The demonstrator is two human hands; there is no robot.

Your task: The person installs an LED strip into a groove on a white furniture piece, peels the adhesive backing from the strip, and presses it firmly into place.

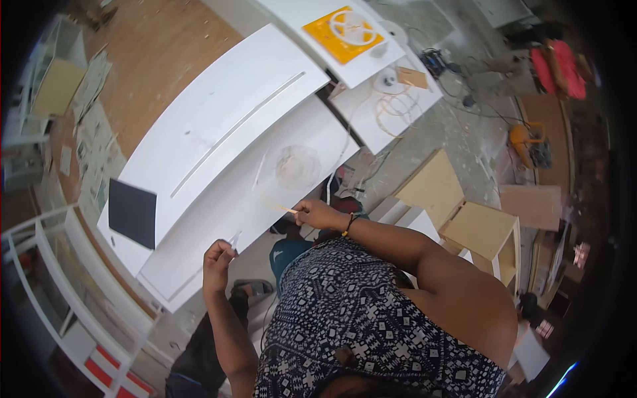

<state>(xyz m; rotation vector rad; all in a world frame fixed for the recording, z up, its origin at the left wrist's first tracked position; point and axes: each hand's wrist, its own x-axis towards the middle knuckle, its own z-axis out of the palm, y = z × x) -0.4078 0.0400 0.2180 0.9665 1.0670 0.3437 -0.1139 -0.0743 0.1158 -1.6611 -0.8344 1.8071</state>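
Note:
A long white board (219, 199) lies in front of me, next to a second white board with a narrow groove (219, 113). My right hand (317, 213) pinches a thin pale strip (282, 207) that runs across the near board toward a clear spool (298, 166) lying on it. My left hand (217, 260) is closed at the near edge of the board, gripping the end of a thin strip there.
A black sheet (133, 212) rests on the board's left end. An orange plate with a white ring (344, 33) sits on a farther white panel. Wooden boxes (464, 212) stand to my right. A white shelf frame (66, 292) is at my left. Cables litter the floor.

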